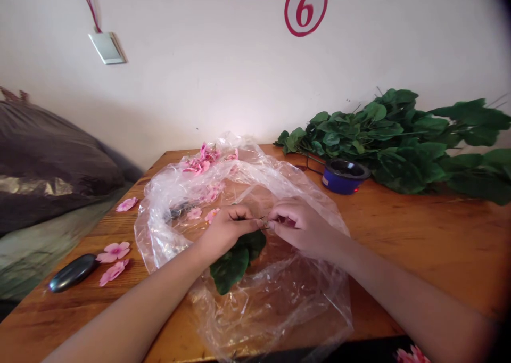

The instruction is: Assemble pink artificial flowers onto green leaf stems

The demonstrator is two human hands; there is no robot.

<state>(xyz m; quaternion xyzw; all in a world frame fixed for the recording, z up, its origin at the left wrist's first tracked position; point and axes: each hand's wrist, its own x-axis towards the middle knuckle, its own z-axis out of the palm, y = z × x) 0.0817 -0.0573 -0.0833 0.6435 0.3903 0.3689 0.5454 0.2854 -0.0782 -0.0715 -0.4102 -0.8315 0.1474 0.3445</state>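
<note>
My left hand (236,225) pinches the thin stem of a green leaf sprig (232,264), whose broad leaves hang below the fingers. Close against it, my right hand (297,224) is closed with thumb and fingertips together at the same thin stem; exactly what those fingertips grip is too small to make out. Both hands are above a clear plastic bag (275,299) spread over the wooden table. Inside or under the plastic's far part lie pink artificial flowers (203,159), with a few single pink blossoms (194,213) nearer my left hand.
A blue pot (345,176) with a black rim and a small red light stands at the right. Behind it is a pile of green leaf stems (399,134). Loose pink petals (114,252) and a shiny black oval object (74,273) lie left. A dark sack (48,161) stands beyond the table.
</note>
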